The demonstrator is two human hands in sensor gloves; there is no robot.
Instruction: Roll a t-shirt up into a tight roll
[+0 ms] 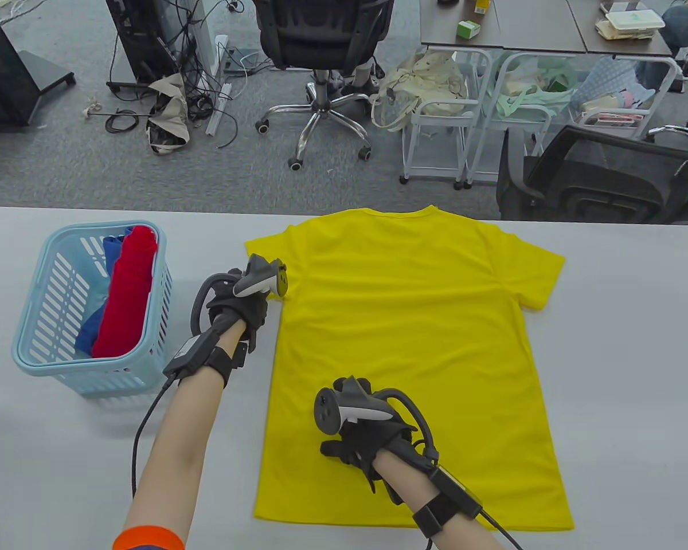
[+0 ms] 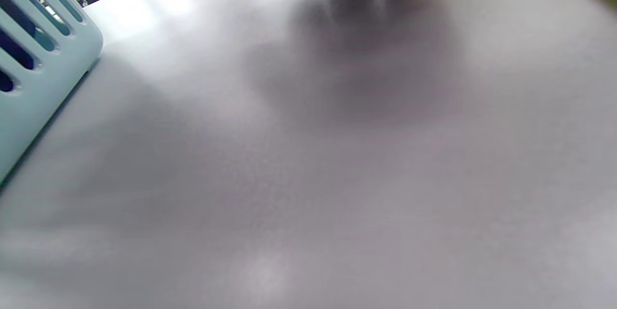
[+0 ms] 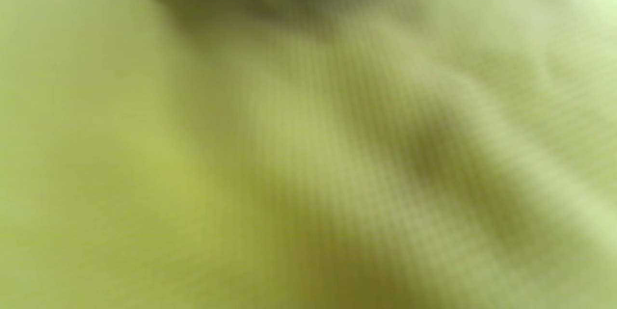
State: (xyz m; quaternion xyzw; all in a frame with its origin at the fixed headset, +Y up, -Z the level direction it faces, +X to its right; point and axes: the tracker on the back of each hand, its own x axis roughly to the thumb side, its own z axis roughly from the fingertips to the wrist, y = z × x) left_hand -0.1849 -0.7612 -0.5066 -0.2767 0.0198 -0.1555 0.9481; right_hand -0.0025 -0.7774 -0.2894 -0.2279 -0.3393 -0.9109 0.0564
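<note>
On the grey table [image 1: 608, 344], seen from the table view, a yellow t-shirt [image 1: 413, 344] lies flat and face down or up, I cannot tell which, with no roll begun. Its collar points to the far edge and its hem to the person, so the long axis runs near to far. The right sleeve is spread; the left sleeve looks tucked or folded in near the left hand [image 1: 246, 303], which sits at the shirt's left armpit edge. Whether those fingers pinch the cloth I cannot tell. The right hand [image 1: 367, 435] rests on the lower body of the shirt, fingers hidden under the tracker, so its grip is also unclear. I judge this as the smoothing or sleeve-folding step; next the sleeves need folding inward to make a narrow strip before rolling. A pale blue basket [image 1: 40, 344] with red and blue rolled cloths stands well to the left.

From the left wrist view, only blurred table and the basket wall [image 2: 33, 87] show.

From the right wrist view, blurred yellow fabric fills everything.
</note>
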